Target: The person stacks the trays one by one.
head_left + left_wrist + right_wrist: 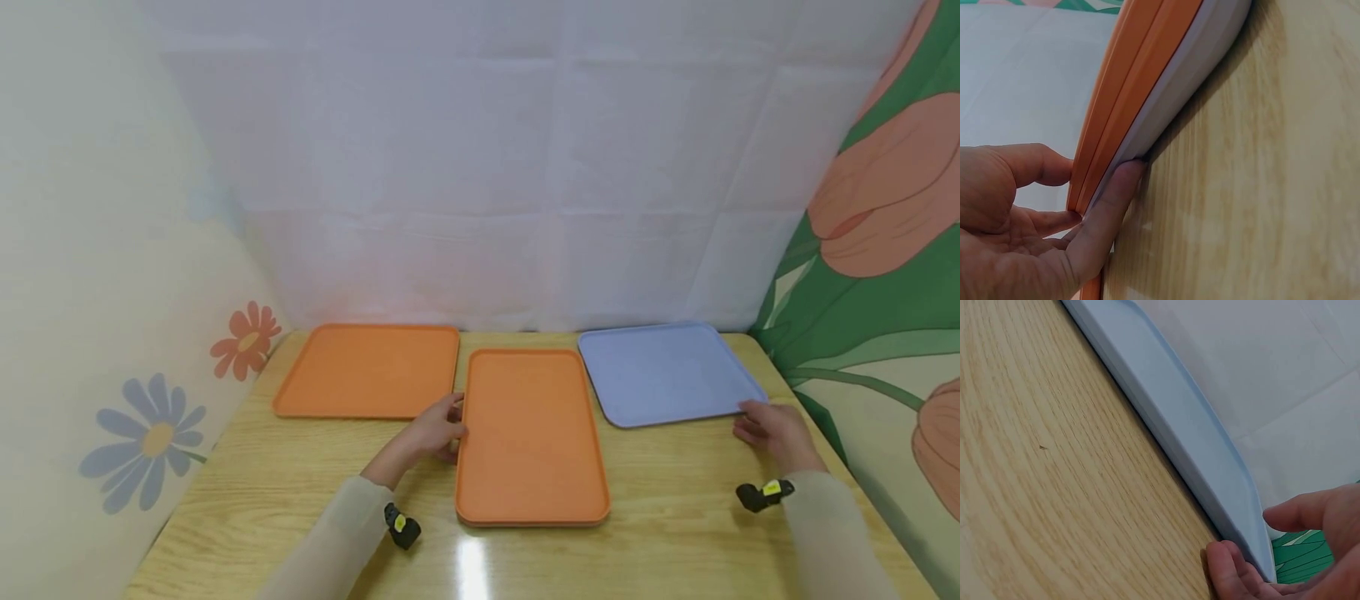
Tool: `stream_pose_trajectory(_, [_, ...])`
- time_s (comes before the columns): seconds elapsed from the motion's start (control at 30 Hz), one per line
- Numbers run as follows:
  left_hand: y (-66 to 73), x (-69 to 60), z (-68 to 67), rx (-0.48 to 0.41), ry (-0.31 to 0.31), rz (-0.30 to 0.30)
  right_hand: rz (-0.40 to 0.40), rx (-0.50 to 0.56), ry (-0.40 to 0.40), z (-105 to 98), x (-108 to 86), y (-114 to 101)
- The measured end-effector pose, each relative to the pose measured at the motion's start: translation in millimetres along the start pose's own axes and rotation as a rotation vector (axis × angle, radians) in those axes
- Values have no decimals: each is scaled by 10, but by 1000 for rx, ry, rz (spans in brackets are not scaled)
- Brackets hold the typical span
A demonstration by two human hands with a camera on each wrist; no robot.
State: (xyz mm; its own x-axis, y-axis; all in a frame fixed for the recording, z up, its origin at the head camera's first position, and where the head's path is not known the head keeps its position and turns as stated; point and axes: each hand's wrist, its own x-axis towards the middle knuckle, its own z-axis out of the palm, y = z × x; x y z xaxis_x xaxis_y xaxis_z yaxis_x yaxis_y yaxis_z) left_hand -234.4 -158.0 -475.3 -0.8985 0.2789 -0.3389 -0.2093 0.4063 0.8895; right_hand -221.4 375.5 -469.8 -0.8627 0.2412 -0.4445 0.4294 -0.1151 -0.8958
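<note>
A stack of trays, its top orange tray (531,437) set lengthwise, lies in the middle of the table. In the left wrist view two orange rims (1124,106) show above a pale tray (1169,97). My left hand (435,429) pinches the stack's left edge, one fingertip low against the pale tray and the others at the orange rims. At the right, my right hand (776,429) holds the near right corner of a blue tray (671,375). In the right wrist view that hand (1297,556) has curled fingers under the blue tray's edge (1179,434) and its thumb by the rim.
Another orange tray (371,371) lies crosswise at the back left of the wooden table (300,492). A white cloth (495,167) hangs behind the table. Walls with painted flowers stand at the left and right.
</note>
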Motion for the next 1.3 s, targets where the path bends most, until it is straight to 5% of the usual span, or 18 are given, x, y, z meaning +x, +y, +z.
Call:
stream_pose_trajectory(0.1, [-5, -3, 3, -4, 4, 0, 11, 24, 10, 18, 10, -9])
stream_pose_trajectory(0.37, [4, -8, 11, -1, 6, -4, 39, -31, 255, 167, 103, -53])
stream_pose_trajectory(0.57, [15, 7, 13, -16, 18, -5, 43, 10, 336, 227, 178, -76])
stream_pose_trajectory(0.93, [-42, 26, 0, -4, 16, -6, 75, 83, 391, 271, 189, -34])
stream_pose_trajectory(1.3, [-68, 21, 24, -48, 20, -3, 16, 252, 369, 303, 164, -5])
